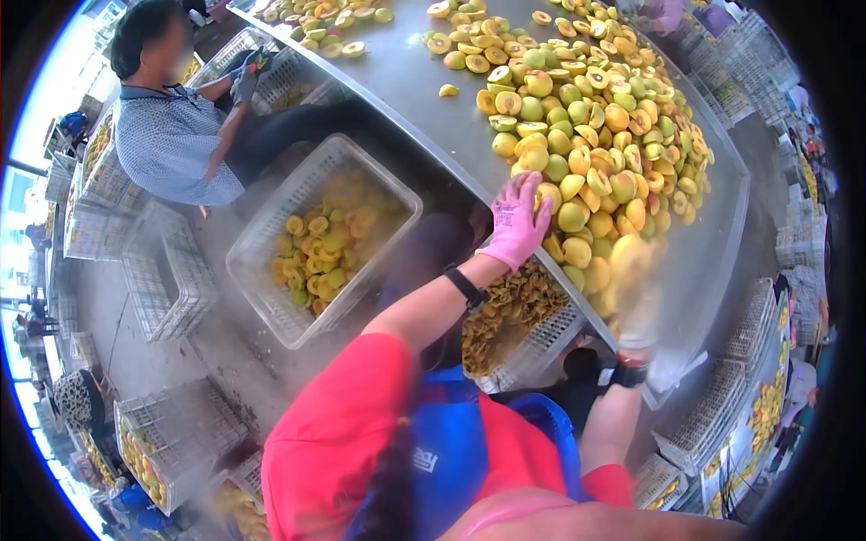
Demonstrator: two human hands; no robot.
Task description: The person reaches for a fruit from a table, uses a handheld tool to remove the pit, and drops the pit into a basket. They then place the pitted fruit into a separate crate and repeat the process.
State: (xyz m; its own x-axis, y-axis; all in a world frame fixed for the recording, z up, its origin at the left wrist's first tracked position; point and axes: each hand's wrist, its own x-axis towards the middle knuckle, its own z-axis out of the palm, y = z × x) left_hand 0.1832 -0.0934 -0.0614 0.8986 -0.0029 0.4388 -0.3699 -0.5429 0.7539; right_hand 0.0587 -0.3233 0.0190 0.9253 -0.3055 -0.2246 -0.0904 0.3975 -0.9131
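A large pile of halved yellow-green fruit (577,117) lies on a metal table (415,72). My left hand (519,221), in a pink glove, rests at the near left side of the pile, its fingers curved against a fruit at the table's edge. My right hand (639,311) is over the near end of the pile, smeared by motion, with blurred fruit beside its fingers; what it holds cannot be made out. Below the edge, a crate (546,347) holds brownish fruit pieces (510,316).
A white crate (244,261) with fruit halves stands on the floor left of the table. A person (171,126) in a patterned shirt sits beyond it, hands near another crate. Stacked crates (167,279) stand at left, more (722,397) at right.
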